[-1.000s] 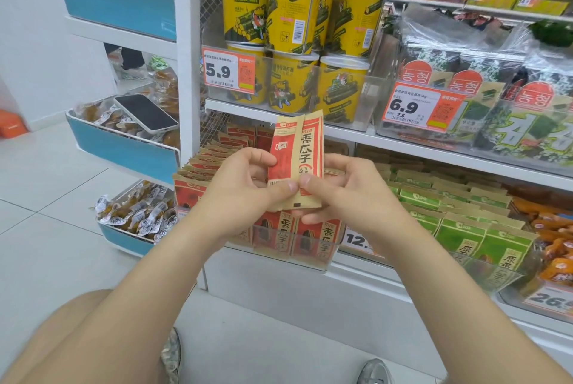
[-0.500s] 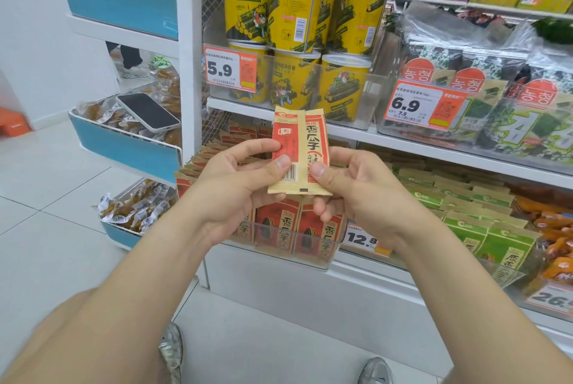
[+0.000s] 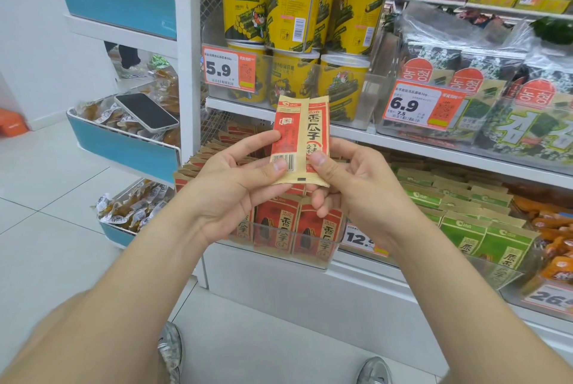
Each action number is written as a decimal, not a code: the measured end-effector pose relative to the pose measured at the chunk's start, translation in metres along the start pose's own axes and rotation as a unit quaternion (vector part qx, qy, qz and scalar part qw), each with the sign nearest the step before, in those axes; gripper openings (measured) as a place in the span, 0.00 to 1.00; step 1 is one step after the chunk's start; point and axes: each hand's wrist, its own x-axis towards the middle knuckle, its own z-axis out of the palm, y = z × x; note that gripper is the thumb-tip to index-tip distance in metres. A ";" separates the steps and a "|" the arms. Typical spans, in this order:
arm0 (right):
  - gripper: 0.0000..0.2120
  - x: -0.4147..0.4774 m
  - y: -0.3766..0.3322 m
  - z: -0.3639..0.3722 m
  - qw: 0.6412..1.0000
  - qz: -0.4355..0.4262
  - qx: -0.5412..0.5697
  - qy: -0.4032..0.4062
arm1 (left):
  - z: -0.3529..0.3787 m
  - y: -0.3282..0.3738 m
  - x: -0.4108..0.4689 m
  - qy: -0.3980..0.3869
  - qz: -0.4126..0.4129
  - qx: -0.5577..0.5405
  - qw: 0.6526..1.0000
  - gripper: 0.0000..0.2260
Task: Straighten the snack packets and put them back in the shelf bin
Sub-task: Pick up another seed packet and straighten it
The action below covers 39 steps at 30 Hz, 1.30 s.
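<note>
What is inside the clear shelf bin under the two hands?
Red-and-tan snack packets stand upright in rows inside the clear bin. The left hand, right hand and the held packet cover its middle, so gaps there are hidden.

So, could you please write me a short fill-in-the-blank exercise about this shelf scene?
The left hand and right hand hold a packet whose barcode sits by the ___ thumb.
The price tag by the yellow tubs reads ___.
The phone lies on a side bin with a ___ front.
Right of the red packets in the clear bin stand ___ packets.
Missing words: left; 5.9; blue; green.
</note>
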 end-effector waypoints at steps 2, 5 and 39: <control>0.18 0.000 -0.001 0.001 1.000 0.006 0.020 0.002 | -0.001 0.000 0.000 -0.002 0.004 0.000 1.000 0.26; 0.19 0.000 -0.004 -0.002 0.999 0.022 0.026 -0.011 | -0.003 -0.003 0.002 0.005 0.030 0.032 0.999 0.24; 0.33 -0.012 -0.008 0.013 0.997 -0.027 -0.074 -0.007 | -0.004 0.000 -0.005 0.000 0.037 0.268 0.963 0.20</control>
